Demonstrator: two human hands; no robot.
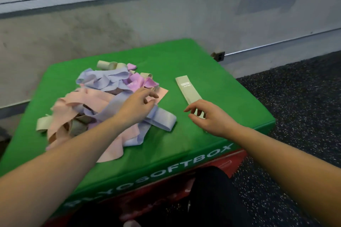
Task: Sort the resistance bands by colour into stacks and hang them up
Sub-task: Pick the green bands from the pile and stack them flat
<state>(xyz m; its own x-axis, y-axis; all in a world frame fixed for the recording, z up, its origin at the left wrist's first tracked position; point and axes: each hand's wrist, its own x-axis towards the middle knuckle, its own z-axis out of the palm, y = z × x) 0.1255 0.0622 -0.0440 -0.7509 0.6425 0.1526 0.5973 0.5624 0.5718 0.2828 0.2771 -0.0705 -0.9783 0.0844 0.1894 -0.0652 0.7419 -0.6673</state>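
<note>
a green padded box [193, 64] fills the middle of the frame, with white lettering along its front edge at the lower centre and a red box [234, 160] showing under it at the lower right. on the left half of the green top lies a tangled pile of bands [103, 101] in pale pink, lilac blue, brighter pink and beige. the pink bands [73, 105] spread over the lower left of the pile, the blue bands [103, 79] lie across its upper part, and a few beige loops [107, 65] curl at its upper edge. one blue band [162, 119] sticks out flat from the right side of the pile toward the centre of the frame.

the left hand [137, 104] reaches in from the lower left and rests over the right edge of the pile, fingers loosely bent and pointing right above a pink band; whether it pinches anything cannot be told.

to the right of the pile, well apart from it, a single beige band [186, 88] lies flat and folded on the green top, with a small printed label near its far end. the right hand [208, 116] comes in from the lower right and hangs over the near end of that band, fingers relaxed and spread, gripping nothing.

speckled dark flooring [295, 97] fills the right side, and a grey wall [92, 24] runs across the top.
</note>
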